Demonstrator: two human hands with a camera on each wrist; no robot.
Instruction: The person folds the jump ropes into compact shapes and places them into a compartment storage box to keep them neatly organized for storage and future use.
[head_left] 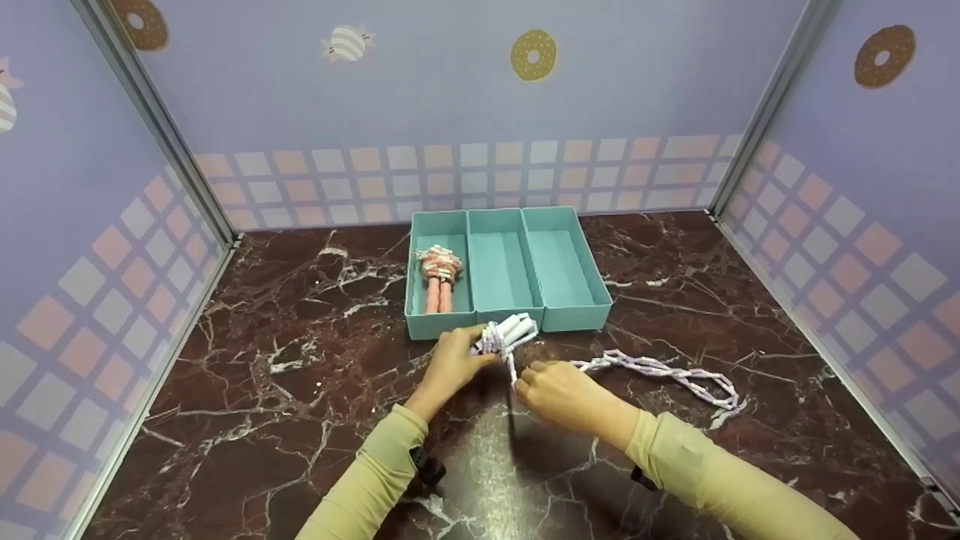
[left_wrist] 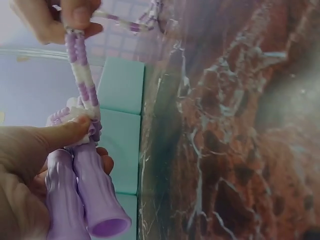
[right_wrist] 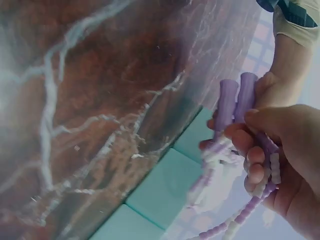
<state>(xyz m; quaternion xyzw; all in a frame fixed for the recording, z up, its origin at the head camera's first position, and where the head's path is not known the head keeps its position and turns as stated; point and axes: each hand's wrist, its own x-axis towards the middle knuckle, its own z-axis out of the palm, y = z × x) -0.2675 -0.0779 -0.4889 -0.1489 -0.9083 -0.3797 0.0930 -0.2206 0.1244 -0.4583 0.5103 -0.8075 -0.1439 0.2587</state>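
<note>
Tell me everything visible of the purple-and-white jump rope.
The jump rope has purple and white beads and two plastic-looking purple handles, side by side, one showing a flared, hollow end. The left hand grips it where beaded strands are bunched beside the handles. A straight doubled stretch runs to the right hand, which holds it; more lies loosely looped on the table.

Purple handles (left_wrist: 98, 185), purple-white rope (left_wrist: 82, 74), teal tray (head_left: 508, 266), white-veined maroon tabletop (head_left: 247, 367)

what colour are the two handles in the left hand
The handles are light purple, with no pattern visible; the left wrist view shows them best.
</note>
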